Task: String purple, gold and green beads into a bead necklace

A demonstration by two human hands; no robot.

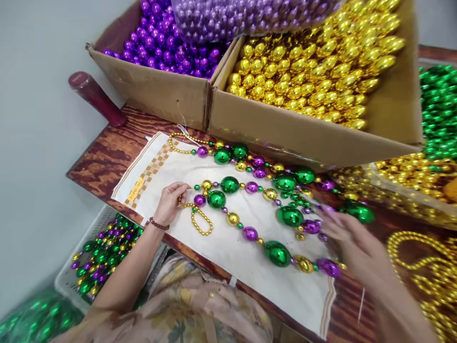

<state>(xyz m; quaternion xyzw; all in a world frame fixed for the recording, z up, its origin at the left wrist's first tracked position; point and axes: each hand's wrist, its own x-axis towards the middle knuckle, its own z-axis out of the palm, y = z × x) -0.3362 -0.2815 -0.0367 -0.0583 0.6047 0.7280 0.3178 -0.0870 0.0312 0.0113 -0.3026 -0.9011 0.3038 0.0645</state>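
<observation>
My left hand (pixel 172 202) is closed in a pinch at the left end of a bead strand (pixel 250 233) of green, gold and purple beads. From beside those fingers a loop of small gold beads (pixel 202 223) hangs onto the white towel (pixel 235 262). My right hand (pixel 352 238) is smeared by motion at the strand's right side, close to small green and purple beads (pixel 298 200); what its fingers hold cannot be made out. Farther back lies another strand (pixel 285 183) of the same colours, with its own gold loop (pixel 178 143).
Cardboard boxes of purple beads (pixel 160 52) and gold beads (pixel 303 71) stand behind the towel. A dark red bottle (pixel 98 97) is at the left. Gold bead strings (pixel 424 257) lie at right. A white basket (pixel 67 281) holds mixed strands below the table edge.
</observation>
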